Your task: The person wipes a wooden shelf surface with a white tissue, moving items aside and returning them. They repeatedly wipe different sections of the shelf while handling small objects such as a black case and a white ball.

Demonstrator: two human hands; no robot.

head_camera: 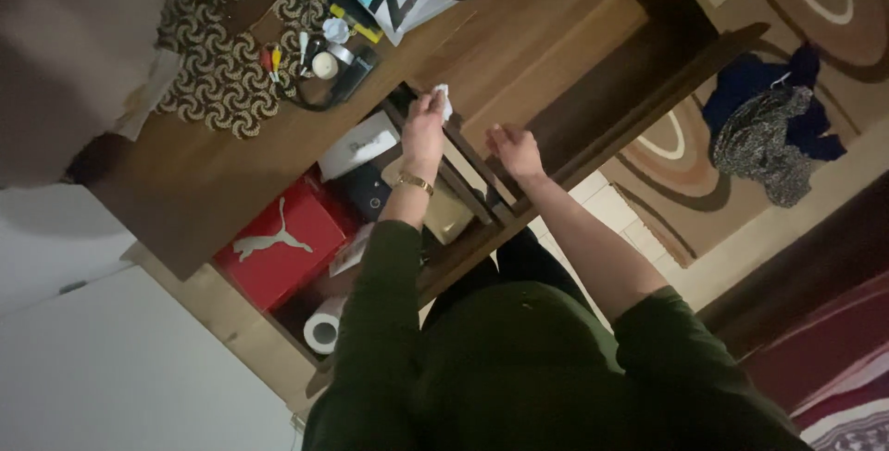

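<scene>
A small white cloth [444,99] is pinched in the left hand [423,127] and pressed against the upper edge of an open drawer [482,194] in a brown wooden desk [519,53]. The right hand [515,148] is rested on the drawer front just beside it; whether its fingers are curled around anything cannot be told. A gold bracelet [415,182] is worn on the left wrist. Inside the desk opening, a red box [282,243], a dark box [372,194] and a roll of white paper [322,331] are seen. A patterned brown cloth [227,39] is spread on the desktop with small items on it. A swirl-patterned carpet [815,6] is laid on the floor, with crumpled dark clothes [769,122] lying on it
</scene>
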